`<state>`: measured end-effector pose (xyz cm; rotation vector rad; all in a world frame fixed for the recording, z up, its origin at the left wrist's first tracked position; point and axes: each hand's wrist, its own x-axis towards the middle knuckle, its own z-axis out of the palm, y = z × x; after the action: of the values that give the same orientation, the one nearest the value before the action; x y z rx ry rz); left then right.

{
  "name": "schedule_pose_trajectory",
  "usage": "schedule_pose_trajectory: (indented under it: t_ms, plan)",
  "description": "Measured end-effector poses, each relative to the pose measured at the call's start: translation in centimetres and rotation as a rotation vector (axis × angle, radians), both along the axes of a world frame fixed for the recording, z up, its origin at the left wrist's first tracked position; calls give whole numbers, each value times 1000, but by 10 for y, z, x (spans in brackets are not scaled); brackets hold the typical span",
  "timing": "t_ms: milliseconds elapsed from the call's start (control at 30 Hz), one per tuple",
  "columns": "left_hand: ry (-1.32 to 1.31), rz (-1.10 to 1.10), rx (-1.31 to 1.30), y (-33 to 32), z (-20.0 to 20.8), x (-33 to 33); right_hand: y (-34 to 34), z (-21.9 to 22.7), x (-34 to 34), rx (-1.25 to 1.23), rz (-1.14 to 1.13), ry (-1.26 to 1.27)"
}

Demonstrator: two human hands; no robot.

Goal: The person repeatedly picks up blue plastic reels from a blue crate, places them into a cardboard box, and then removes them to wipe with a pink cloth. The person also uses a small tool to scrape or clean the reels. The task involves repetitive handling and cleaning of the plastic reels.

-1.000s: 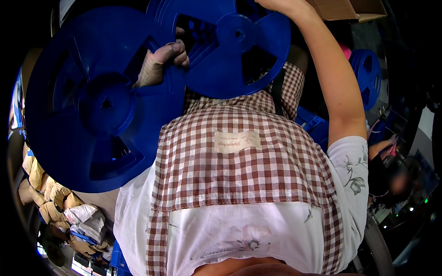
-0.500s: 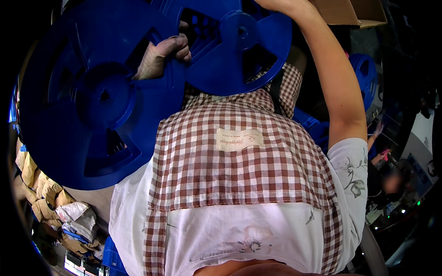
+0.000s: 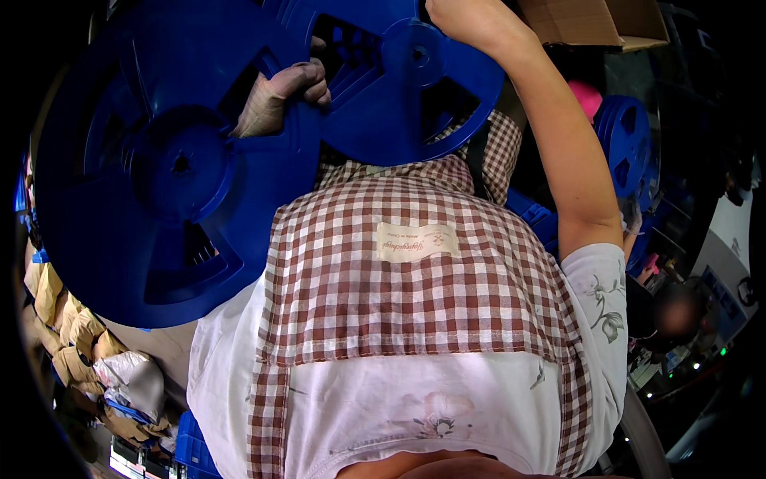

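Note:
A large blue plastic reel (image 3: 80, 239) with cut-out windows and a round hub takes up the left side, close to my body. My left hand (image 3: 281, 97) comes through one of its windows, its fingers curled round the reel's edge. Partly behind it, a second blue reel (image 3: 472, 76) stands at the upper middle. My right arm reaches up past this second reel, and my right hand (image 3: 471, 22) is beside its upper edge. The fingers of that hand are cut off by the top of the picture or hidden.
An open cardboard box (image 3: 586, 24) is at the upper right. Below it stand more blue reels (image 3: 626, 144), beside a pink object (image 3: 585, 100) and another person's hand (image 3: 632, 217). Brown and clear bags (image 3: 80, 327) are piled at the lower left.
My right hand and forearm have shifted a little left. A pink object has come into view beside the forearm, and the other person's hand is nearer the reels. My left hand stays put.

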<state>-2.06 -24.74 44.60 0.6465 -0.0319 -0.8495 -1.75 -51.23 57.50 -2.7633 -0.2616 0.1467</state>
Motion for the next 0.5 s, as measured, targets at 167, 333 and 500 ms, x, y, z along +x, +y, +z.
schedule_pose_trajectory:
  t_ms: [167, 333, 500]
  plan:
    - [-92, -9, 30, -4, 23, -7, -2, -2, -10, -86, -103, 40]
    - [-167, -91, -96, 10, -5, 3, -20, 17, -33, 72, -80, 50]
    - [-99, -112, -180, 10, -20, 11, -19, 37, -40, 368, -363, 235]
